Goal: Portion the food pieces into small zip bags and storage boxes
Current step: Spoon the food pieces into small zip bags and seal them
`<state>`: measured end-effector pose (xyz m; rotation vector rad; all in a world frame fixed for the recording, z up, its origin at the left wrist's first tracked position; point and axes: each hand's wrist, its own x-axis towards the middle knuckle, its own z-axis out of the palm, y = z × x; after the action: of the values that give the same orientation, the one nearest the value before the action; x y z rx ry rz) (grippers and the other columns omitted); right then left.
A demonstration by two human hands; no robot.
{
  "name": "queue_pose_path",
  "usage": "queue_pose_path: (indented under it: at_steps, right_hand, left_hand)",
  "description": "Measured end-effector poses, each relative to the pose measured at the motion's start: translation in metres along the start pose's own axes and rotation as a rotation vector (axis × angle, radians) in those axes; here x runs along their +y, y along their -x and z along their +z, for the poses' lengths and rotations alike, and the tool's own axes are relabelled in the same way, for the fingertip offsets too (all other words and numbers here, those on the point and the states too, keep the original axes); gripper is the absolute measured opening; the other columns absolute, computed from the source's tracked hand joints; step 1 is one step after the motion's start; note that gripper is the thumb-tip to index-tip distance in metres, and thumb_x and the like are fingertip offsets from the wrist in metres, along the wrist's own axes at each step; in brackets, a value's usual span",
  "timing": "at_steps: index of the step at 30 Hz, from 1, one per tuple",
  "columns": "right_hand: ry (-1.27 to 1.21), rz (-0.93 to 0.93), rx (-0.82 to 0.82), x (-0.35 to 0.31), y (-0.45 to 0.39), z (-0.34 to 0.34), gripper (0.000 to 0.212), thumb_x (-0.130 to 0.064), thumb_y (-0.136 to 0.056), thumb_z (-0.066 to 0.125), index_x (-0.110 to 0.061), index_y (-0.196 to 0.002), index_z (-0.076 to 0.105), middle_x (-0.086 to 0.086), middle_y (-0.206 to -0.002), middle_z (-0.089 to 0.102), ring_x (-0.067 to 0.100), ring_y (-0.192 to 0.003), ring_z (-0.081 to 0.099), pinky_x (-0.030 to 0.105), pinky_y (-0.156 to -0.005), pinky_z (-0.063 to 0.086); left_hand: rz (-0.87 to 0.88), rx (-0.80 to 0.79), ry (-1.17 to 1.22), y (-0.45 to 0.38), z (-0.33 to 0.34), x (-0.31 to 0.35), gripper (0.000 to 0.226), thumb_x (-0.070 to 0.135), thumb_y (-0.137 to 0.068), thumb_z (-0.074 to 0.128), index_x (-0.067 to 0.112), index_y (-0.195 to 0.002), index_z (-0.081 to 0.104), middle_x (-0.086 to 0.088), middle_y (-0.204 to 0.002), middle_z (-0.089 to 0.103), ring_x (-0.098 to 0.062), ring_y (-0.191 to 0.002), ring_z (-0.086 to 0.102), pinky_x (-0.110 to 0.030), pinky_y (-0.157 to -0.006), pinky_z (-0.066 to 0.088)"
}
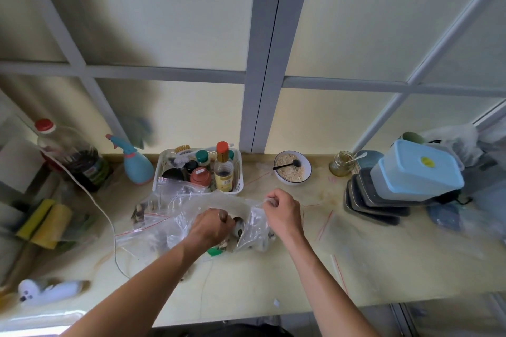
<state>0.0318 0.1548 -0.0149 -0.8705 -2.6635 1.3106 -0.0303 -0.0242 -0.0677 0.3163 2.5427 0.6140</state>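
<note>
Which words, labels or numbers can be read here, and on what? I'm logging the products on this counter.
None can be read as text.
Sauce bottle in the white basket: yellow label with print and a code patch, too blurred.
Oil jug: green label, too blurred.
Blue box: round yellow sticker, too small.
Zip bags: red strips only, no text visible.

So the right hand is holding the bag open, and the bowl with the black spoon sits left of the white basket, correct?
Not quite. In the head view the bowl sits right of the basket, not left. The right hand does hold the bag open.
</note>
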Motion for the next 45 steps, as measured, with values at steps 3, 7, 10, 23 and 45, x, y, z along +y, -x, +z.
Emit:
queue_pose_path:
  at_steps: [3,7,10,23,45]
  right_hand:
    - [-0.014,0.037,0.054,-0.001,-0.002,-0.002,0.011,-0.010,-0.089,0.055,-0.011,-0.084,0.064,-0.004,-0.077,0.064,0.016,-0.071,0.057,0.024,-0.056,0.043]
    - [-0.014,0.093,0.069,0.005,-0.003,-0.005,0.013,-0.013,-0.089,0.053,-0.015,-0.087,0.065,-0.003,-0.086,0.069,0.028,-0.075,0.070,0.036,-0.064,0.057]
    - [-0.025,0.087,-0.021,0.004,0.000,-0.005,0.016,-0.012,-0.091,0.050,-0.017,-0.089,0.065,-0.001,-0.092,0.071,0.021,-0.059,0.072,0.027,-0.053,0.055]
    - [-0.048,0.142,-0.281,-0.023,0.011,-0.005,0.039,-0.010,-0.085,0.057,-0.023,-0.060,0.031,-0.008,-0.056,0.030,0.014,-0.038,0.030,0.018,-0.040,0.022]
    - [0.193,0.133,0.126,0.003,-0.012,-0.040,0.034,-0.024,-0.089,0.071,-0.019,-0.120,0.057,0.003,-0.118,0.061,0.025,-0.098,0.060,0.032,-0.077,0.046]
  left_hand:
    - [0.006,-0.015,-0.075,0.000,-0.004,0.000,0.035,0.039,-0.087,0.046,0.017,-0.060,0.051,-0.004,-0.076,0.064,-0.026,-0.075,0.057,-0.029,-0.065,0.040]
    - [0.014,-0.092,-0.152,-0.003,-0.007,0.002,0.032,0.036,-0.092,0.046,0.016,-0.076,0.064,-0.010,-0.092,0.070,-0.028,-0.081,0.061,-0.031,-0.071,0.047]
    - [-0.026,-0.134,-0.092,-0.006,-0.001,-0.004,0.033,0.035,-0.094,0.043,0.014,-0.076,0.061,-0.013,-0.096,0.071,-0.031,-0.088,0.065,-0.032,-0.072,0.046]
    - [-0.136,-0.082,0.137,0.007,0.015,0.001,0.030,0.003,-0.105,0.028,-0.001,-0.128,0.048,-0.030,-0.129,0.054,-0.036,-0.111,0.062,-0.033,-0.070,0.039]
    - [-0.154,-0.050,0.296,0.010,0.018,0.001,0.031,0.022,-0.103,0.040,0.025,-0.073,0.048,0.003,-0.066,0.041,-0.019,-0.068,0.044,-0.025,-0.062,0.037]
